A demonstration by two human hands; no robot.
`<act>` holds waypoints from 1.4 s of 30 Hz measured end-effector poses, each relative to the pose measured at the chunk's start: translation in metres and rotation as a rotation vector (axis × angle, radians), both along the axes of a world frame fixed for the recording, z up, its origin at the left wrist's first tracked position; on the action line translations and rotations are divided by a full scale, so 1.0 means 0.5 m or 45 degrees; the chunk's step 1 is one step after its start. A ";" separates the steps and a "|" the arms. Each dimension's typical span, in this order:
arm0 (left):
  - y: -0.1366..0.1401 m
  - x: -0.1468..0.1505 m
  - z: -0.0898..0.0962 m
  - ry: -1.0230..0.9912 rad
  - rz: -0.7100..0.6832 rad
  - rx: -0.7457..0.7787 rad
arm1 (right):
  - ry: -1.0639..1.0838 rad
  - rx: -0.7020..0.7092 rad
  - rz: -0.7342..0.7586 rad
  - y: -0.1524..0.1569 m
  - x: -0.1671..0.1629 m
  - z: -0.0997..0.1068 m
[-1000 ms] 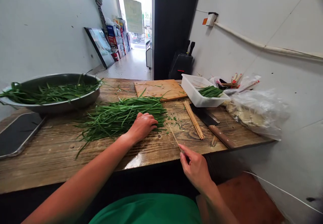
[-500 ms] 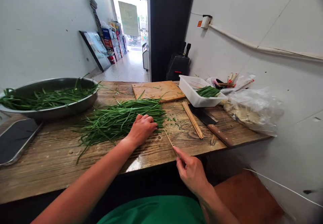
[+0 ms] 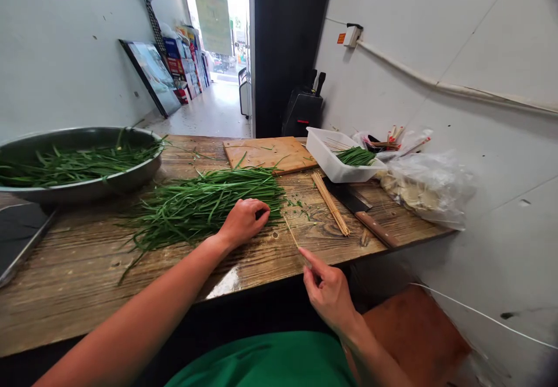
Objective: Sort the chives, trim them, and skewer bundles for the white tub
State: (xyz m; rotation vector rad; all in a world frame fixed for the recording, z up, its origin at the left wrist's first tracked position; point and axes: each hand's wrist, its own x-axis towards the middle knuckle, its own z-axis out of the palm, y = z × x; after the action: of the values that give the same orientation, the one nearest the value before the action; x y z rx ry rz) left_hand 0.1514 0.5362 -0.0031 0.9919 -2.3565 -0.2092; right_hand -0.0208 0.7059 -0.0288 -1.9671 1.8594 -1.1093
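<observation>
A heap of long green garlic chives [image 3: 204,198] lies across the wooden table, its cut ends toward the right. My left hand [image 3: 244,221] rests at the heap's near right side, its fingers curled toward the thumb. Whatever is between those fingertips, if anything, is hidden. In my right hand [image 3: 329,291], at the table's front edge, a thin bamboo skewer [image 3: 291,231] is pinched between thumb and forefinger, its tip pointing up and left toward the chive ends. A bundle of similar skewers [image 3: 330,204] lies to the right, beside a cleaver [image 3: 377,228] with a wooden handle.
A large metal bowl [image 3: 148,169] of chives stands at the left, with a dark flat device [image 3: 21,236] before it. Behind the heap lies a wooden board [image 3: 270,151]. A white plastic tub [image 3: 335,169] holding skewered chives and a clear plastic bag [image 3: 431,183] stand at the right.
My left hand has turned and curled its fingers closer to the thumb, staying by the chive ends. My right hand keeps the skewer in nearly the same place. The view has shifted slightly.
</observation>
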 end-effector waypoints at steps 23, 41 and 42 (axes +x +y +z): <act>-0.007 0.002 0.010 0.066 0.033 0.261 | 0.066 -0.054 -0.002 -0.030 0.029 0.014; -0.007 0.002 0.012 0.072 0.045 0.330 | 0.103 0.009 -0.017 -0.038 0.030 0.013; -0.007 0.002 0.012 0.073 0.042 0.331 | 0.102 0.008 -0.014 -0.038 0.030 0.014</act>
State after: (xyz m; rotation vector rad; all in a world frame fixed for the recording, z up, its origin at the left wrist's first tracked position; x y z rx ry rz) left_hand 0.1525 0.5325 0.0028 1.1278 -2.2980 -0.5349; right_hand -0.0058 0.6868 -0.0219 -2.0287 1.9131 -1.0410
